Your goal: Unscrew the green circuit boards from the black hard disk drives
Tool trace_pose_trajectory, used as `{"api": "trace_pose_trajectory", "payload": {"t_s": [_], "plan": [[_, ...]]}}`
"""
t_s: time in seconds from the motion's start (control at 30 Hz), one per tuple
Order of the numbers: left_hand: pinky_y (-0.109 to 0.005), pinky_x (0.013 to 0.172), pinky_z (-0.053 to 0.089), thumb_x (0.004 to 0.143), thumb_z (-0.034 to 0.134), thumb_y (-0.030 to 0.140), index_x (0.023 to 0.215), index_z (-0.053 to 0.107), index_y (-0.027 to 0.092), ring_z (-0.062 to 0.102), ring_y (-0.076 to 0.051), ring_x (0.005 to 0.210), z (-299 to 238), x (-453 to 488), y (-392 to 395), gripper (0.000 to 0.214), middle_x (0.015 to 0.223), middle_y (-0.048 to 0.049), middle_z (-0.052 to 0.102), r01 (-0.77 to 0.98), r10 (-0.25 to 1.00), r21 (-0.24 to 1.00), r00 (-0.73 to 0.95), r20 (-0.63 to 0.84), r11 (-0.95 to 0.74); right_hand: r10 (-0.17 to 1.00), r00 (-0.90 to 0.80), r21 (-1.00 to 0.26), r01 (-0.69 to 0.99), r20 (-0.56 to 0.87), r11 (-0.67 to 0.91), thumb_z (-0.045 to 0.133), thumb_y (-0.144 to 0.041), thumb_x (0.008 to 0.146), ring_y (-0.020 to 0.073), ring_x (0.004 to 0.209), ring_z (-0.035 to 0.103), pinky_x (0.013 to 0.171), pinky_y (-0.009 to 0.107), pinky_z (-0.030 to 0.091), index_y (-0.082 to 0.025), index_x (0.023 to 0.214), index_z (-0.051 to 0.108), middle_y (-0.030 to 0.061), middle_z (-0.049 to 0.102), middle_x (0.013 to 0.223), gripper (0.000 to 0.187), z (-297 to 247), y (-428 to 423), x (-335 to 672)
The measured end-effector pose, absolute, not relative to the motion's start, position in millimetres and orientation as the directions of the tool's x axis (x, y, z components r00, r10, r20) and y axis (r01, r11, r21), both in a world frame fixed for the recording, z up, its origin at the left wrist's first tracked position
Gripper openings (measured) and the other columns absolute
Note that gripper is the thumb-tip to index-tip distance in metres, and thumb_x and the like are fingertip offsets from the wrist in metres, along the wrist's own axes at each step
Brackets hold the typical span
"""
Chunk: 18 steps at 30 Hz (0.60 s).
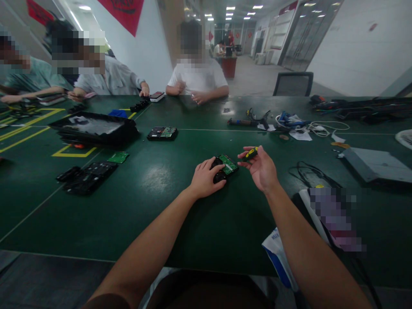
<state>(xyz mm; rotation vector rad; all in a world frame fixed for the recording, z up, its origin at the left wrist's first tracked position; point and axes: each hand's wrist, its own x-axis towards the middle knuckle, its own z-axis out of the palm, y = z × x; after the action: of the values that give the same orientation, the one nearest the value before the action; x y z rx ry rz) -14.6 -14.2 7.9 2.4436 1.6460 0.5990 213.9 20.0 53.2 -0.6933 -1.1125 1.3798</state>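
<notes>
On the green table lies a small black device with an exposed green circuit board (229,164). My left hand (207,177) lies over its left side, fingers across the black part and thumb at the near edge, holding it against the tabletop. Just right of the device, my right hand (261,169) is raised and closed around a screwdriver with a yellow and black handle (251,154). The screwdriver's shaft and tip are too blurred to make out.
To the left are a black tray (96,128), a black plastic housing (90,177), a loose green board (118,157) and another small device (162,133). Right stand a grey metal box (380,165), tangled cables (292,120) and a blue-white packet (278,253). Several people sit opposite.
</notes>
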Motion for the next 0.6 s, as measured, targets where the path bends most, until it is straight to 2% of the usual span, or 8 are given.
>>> {"api": "trace_pose_trajectory", "payload": {"t_s": [0.6], "plan": [[-0.059,0.119,0.032,0.090,0.067,0.056,0.149,0.056,0.033,0.034,-0.037,0.152,8.5,-14.3,-14.1,0.064,0.168,-0.0097,0.034,0.854,0.910,0.329,0.334,0.246,-0.403,0.959,-0.144,-0.917,-0.355,0.245,0.181,0.057,-0.059,0.099,0.0218,0.096,0.069,0.076,0.036,0.061,-0.027,0.105,0.074,0.0062,0.073,0.095,0.036,57.9,14.1,209.9]]}}
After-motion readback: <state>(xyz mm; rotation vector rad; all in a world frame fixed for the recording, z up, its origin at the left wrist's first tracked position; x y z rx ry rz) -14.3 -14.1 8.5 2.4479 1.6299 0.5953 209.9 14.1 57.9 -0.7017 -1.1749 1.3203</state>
